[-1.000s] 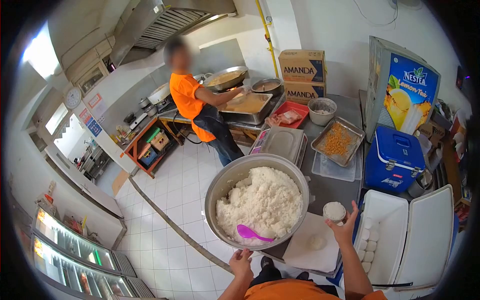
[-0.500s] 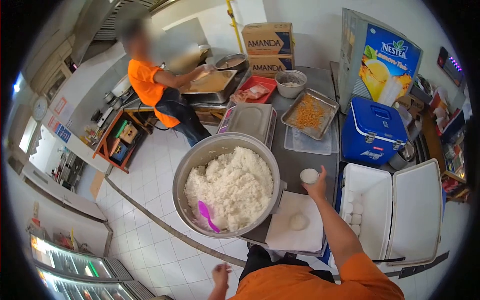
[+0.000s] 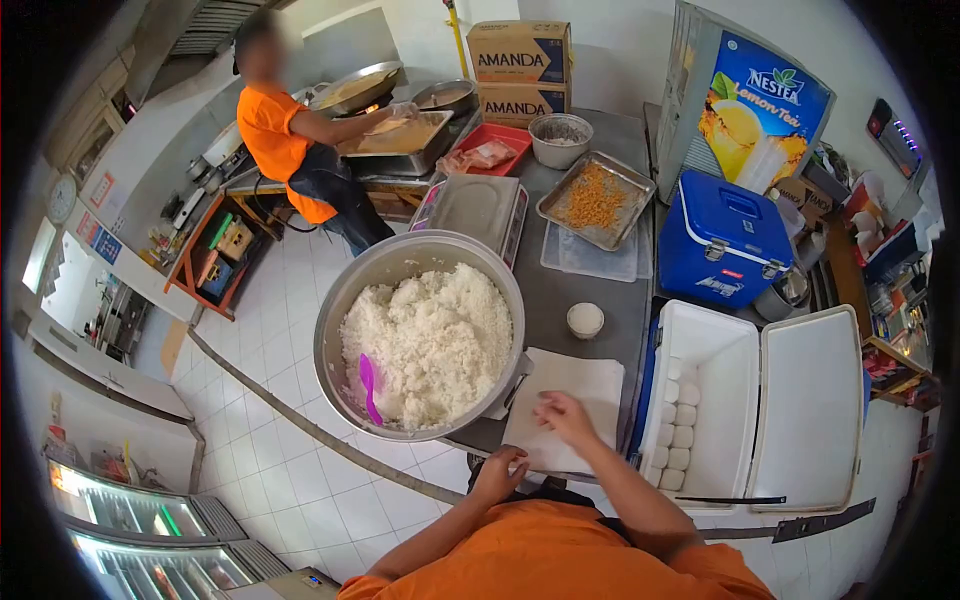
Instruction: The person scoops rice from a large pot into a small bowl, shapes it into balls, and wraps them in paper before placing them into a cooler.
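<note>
White wrapping paper (image 3: 585,376) lies on the grey table beside a large metal pot (image 3: 327,345) of cooked rice (image 3: 430,335). Over the middle of the paper is my right hand (image 3: 568,418), its fingers stretched out and apart, nearest the sheet surface. My left hand (image 3: 498,474) has its fingers curled at the paper's near left corner. A small round cup (image 3: 585,320), whitish inside, stands on the table just beyond the paper. In the rice, against the pot's near left side, rests a purple spoon (image 3: 369,388).
To the right, an open white cooler (image 3: 706,320) holds several white wrapped packets (image 3: 680,436). A blue cooler box (image 3: 728,235), a metal tray (image 3: 620,232) of orange-brown bits and a scale (image 3: 478,212) stand farther back. A person in orange (image 3: 270,135) works at a pan on the far left.
My right hand has let go of the cup, left it on the table and come back over the paper. My left hand has risen to the paper's corner. The rice mound no longer shows.
</note>
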